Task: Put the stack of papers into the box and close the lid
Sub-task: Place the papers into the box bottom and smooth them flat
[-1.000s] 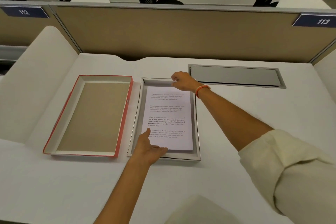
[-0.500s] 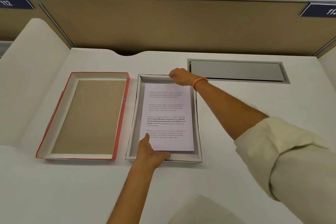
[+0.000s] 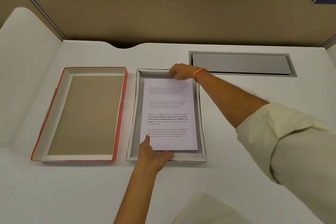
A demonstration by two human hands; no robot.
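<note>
Now the stack of papers (image 3: 170, 114) lies flat inside the grey box (image 3: 201, 118), printed side up, with a strip of bare box floor showing on its left and along the near edge. The left hand (image 3: 154, 152) is at the near end: thumb resting on the lower left corner of the top sheet, fingers spread and tucked under the stack's front edge, just over the box's near wall. The right hand (image 3: 181, 72) reaches across to the far end, fingers curled down over the top edge of the papers by the box's far wall; whether it pinches the sheets or only presses them cannot be told from here. An orange band (image 3: 197, 74) circles that wrist, and a cream sleeve (image 3: 283, 142) is rolled up above the elbow. The lid (image 3: 120, 114), red outside and brown card inside, lies upturned on the white tabletop (image 3: 236, 178) just beside the box, to its left, not touching it.
</note>
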